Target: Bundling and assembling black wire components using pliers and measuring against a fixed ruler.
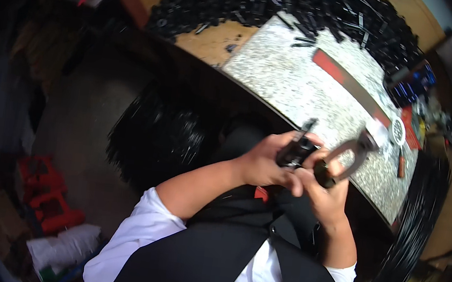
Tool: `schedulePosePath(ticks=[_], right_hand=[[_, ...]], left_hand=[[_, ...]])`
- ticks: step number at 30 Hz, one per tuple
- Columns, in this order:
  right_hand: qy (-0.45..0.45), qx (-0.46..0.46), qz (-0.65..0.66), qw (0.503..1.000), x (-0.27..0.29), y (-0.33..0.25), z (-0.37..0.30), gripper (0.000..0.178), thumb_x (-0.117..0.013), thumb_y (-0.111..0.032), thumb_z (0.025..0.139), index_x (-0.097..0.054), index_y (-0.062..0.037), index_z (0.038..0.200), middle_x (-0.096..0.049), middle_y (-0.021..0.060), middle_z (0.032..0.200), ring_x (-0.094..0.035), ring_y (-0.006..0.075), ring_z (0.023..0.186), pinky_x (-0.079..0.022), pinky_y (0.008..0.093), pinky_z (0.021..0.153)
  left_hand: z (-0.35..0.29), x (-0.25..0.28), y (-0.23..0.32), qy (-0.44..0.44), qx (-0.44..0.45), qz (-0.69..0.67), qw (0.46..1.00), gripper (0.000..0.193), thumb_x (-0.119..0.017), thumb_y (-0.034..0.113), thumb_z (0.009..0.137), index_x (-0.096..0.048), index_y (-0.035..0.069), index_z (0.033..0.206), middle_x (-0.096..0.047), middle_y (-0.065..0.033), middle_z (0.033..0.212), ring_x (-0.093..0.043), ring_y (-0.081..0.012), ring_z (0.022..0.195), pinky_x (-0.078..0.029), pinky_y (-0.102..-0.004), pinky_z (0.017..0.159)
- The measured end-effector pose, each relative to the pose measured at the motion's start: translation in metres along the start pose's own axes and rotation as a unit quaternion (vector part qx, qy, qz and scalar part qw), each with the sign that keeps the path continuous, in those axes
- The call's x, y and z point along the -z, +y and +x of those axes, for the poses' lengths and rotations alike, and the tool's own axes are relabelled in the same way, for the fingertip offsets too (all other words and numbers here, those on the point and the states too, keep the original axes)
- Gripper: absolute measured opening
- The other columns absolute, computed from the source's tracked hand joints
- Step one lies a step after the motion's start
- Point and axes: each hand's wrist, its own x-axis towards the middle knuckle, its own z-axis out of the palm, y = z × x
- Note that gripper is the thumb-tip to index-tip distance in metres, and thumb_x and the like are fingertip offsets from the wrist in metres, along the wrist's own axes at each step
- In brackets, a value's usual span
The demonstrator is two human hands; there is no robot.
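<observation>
Above my lap, near the table's front edge, both hands work close together. My left hand [268,160] is closed around a small bundle of dark, glossy pieces [295,153], and a thin dark tip sticks up from it. My right hand [328,196] grips a brownish-grey metal tool [352,169] with two curved arms around an oval gap. A bright, blurred head tops the tool, and its lower end by my fingers is dark and rounded. The tool's exact kind is unclear. My hands nearly touch, and the fingers partly hide what they hold.
A speckled pale board [271,62] covers part of the table. On it lies a long red-and-grey bar [349,85]. Behind is a heap of small black pieces [241,3]. Long black strips [415,213] stand at the right, another black bundle [154,133] at the left, near red parts [50,193].
</observation>
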Motion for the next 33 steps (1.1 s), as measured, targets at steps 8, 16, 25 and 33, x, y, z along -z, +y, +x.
schedulePosePath(ticks=[8, 16, 25, 33], right_hand=[[-0.056, 0.197, -0.246, 0.947, 0.051, 0.017, -0.018, 0.064, -0.073, -0.002, 0.068, -0.049, -0.0009, 0.128, -0.054, 0.0109, 0.076, -0.055, 0.0232, 0.063, -0.043, 0.0336, 0.061], [-0.012, 0.169, -0.479, 0.862, 0.051, 0.003, -0.045, 0.061, -0.071, -0.007, 0.071, -0.054, -0.0131, 0.130, -0.039, 0.0060, 0.063, -0.045, 0.0194, 0.050, -0.037, 0.0340, 0.044], [0.065, 0.233, -0.555, 0.796, 0.055, 0.009, -0.044, 0.062, -0.074, -0.011, 0.068, -0.055, -0.0146, 0.127, -0.045, 0.0069, 0.071, -0.047, 0.0218, 0.062, -0.037, 0.0341, 0.053], [0.071, 0.242, -0.597, 0.761, 0.058, 0.010, -0.046, 0.061, -0.073, -0.012, 0.068, -0.055, -0.0146, 0.127, -0.044, 0.0072, 0.073, -0.047, 0.0224, 0.065, -0.037, 0.0349, 0.055]], left_hand=[[-0.007, 0.027, 0.000, 0.002, 0.004, -0.005, 1.000, 0.091, -0.085, 0.032, 0.053, -0.045, -0.006, 0.126, -0.043, 0.0079, 0.055, -0.040, -0.0019, 0.052, -0.031, -0.0197, 0.051], [0.000, 0.003, 0.022, 0.030, 0.072, 0.087, 0.993, 0.081, -0.082, 0.054, 0.043, -0.064, 0.002, 0.102, -0.059, 0.0025, 0.086, -0.045, -0.0036, 0.069, -0.035, -0.0190, 0.062], [-0.001, 0.010, 0.011, -0.002, 0.061, 0.117, 0.991, 0.080, -0.083, 0.049, 0.045, -0.062, 0.000, 0.104, -0.062, -0.0035, 0.097, -0.058, -0.0118, 0.087, -0.047, -0.0251, 0.078], [0.001, 0.006, 0.013, -0.006, 0.054, 0.160, 0.986, 0.078, -0.084, 0.047, 0.047, -0.062, 0.000, 0.105, -0.063, -0.0052, 0.099, -0.060, -0.0142, 0.092, -0.048, -0.0275, 0.083]])
